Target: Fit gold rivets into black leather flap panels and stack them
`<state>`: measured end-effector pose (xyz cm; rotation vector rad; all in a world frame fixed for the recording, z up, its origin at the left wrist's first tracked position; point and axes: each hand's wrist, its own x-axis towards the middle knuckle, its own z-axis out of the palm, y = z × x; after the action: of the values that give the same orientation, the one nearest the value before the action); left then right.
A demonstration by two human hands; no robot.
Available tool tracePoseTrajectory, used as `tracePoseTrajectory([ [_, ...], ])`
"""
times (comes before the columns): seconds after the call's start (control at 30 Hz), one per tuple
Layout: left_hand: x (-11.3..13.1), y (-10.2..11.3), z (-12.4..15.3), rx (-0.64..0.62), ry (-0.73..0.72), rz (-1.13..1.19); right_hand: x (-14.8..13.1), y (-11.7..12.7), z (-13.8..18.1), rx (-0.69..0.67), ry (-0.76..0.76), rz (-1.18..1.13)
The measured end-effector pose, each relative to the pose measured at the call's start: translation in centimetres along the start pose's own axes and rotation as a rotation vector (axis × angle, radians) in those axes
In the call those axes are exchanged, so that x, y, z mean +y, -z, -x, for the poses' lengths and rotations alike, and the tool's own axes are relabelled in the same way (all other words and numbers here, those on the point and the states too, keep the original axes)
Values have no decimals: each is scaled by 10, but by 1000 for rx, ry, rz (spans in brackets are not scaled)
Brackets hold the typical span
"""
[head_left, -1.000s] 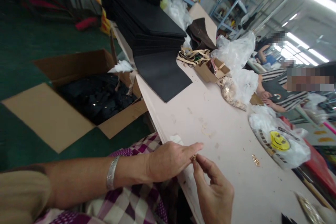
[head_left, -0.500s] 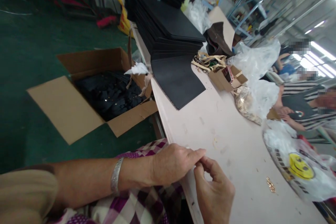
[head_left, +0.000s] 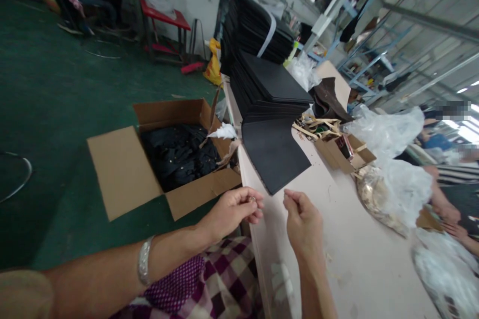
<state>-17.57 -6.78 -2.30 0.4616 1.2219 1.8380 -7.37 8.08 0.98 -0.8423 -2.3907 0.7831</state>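
Observation:
My left hand is curled, palm partly up, near the table's edge. Between its thumb and fingers sits a small shiny metal ring; its exact shape is too small to make out. Over the table, my right hand is closed in a pinch, apart from the left. Whatever its fingertips hold, if anything, is too small to name. Just beyond both hands, a black flat sheet lies at the front of a stack of black sheets.
An open cardboard box full of black pieces stands on the floor to the left. A small carton and clear plastic bags line the table's far side. Another person's hands show at the right. A red stool stands behind.
My hands were together, fingertips touching; now they are apart and closer to the black sheet. The view has shifted, and the gold rings on the table are out of sight.

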Motion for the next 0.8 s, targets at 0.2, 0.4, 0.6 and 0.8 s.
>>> tracePoseTrajectory([
  [0.2, 3, 21, -4, 138, 117, 84, 13, -30, -70, -104, 307, 278],
  [0.4, -7, 29, 2, 161, 151, -15, 8, 0, -4, -438, 361, 279],
  [0.6, -14, 18, 20, 83, 186, 9, 5, 29, 63, -596, -52, -195],
  [0.8, -15, 15, 31, 33, 293, 44, 10, 6, 48, -365, -415, -521],
])
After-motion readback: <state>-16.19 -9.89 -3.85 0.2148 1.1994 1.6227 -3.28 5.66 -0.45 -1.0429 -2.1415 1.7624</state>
